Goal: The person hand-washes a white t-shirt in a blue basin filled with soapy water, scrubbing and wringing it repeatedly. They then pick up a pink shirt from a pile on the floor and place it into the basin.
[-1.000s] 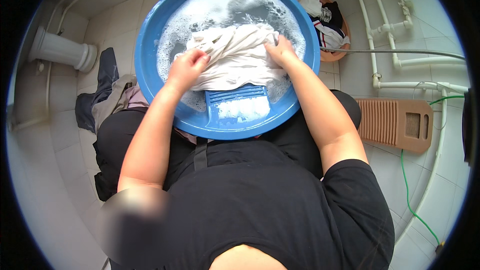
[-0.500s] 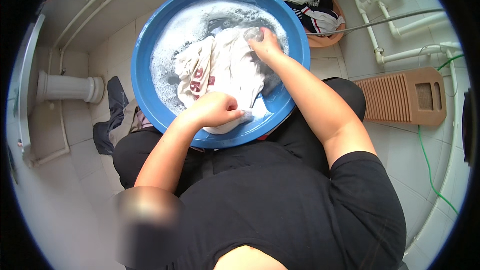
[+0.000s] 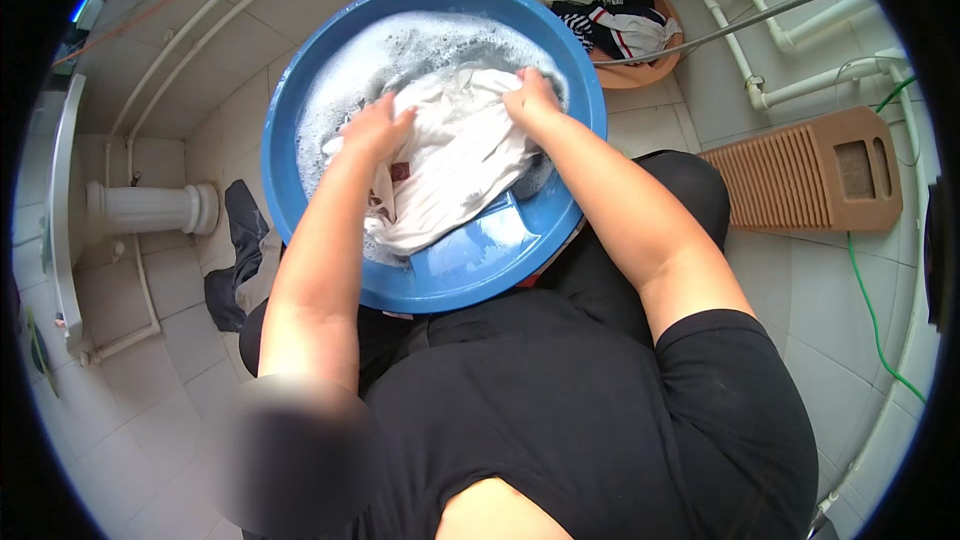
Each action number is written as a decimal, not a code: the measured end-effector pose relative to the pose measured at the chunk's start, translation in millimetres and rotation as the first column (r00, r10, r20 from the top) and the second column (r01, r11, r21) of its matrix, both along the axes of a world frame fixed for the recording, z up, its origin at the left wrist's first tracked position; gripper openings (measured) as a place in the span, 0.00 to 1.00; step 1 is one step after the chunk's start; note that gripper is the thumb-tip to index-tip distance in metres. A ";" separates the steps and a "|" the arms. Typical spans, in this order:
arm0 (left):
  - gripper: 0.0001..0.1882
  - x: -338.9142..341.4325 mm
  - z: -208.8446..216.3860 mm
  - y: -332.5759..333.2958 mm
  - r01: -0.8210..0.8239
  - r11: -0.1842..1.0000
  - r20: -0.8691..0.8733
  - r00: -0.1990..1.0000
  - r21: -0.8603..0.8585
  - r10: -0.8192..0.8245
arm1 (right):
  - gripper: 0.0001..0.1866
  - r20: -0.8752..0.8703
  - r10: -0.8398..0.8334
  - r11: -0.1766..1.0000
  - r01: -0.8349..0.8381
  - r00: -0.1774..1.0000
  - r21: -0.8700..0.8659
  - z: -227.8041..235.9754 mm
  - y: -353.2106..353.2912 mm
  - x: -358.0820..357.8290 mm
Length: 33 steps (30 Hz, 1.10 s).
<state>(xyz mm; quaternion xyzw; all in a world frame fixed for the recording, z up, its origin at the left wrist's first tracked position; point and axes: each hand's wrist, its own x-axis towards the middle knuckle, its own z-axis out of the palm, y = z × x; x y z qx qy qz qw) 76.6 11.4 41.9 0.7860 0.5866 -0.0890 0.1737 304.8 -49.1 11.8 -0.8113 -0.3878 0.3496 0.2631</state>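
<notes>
A wet white shirt [image 3: 465, 155] with dark red print lies bunched in a blue basin [image 3: 435, 290] of sudsy water [image 3: 390, 45]. At its far right edge my right hand [image 3: 534, 100] is closed on the cloth, the fingertips partly hidden. My left hand [image 3: 376, 130] rests at the shirt's left side, over the suds, thumb and fingers apart and touching the fabric. The near part of the shirt spreads over the basin's sloping ribbed inner wall.
An orange-brown tub [image 3: 655, 72] of clothes stands beyond the basin. A brown washboard [image 3: 800, 175] lies to the right, near white pipes [image 3: 835, 85] and a green cord [image 3: 868, 310]. Dark clothing [image 3: 240, 250] lies left, by a white pedestal [image 3: 155, 210].
My left hand has moved away from the basin's near rim to the shirt's far left side. The shirt has shifted away from that rim, baring the blue wall. My right hand still grips the far edge.
</notes>
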 end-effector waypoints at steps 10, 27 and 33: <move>0.29 -80.4 25.1 -23.8 -0.192 0.891 -0.167 0.977 -0.411 0.133 | 0.27 0.175 0.543 0.789 -0.427 0.821 -0.442 23.8 5.3 -6.7; 0.28 4.6 -21.9 0.6 0.225 0.969 0.040 0.973 0.098 -0.229 | 0.34 0.049 0.470 0.818 -0.414 0.881 -0.399 11.1 7.6 -12.8; 0.20 7.4 -26.5 -10.4 0.149 0.720 0.730 0.021 -0.678 0.683 | 0.30 -0.220 0.309 0.934 -0.338 0.925 -0.113 -20.5 15.6 -17.8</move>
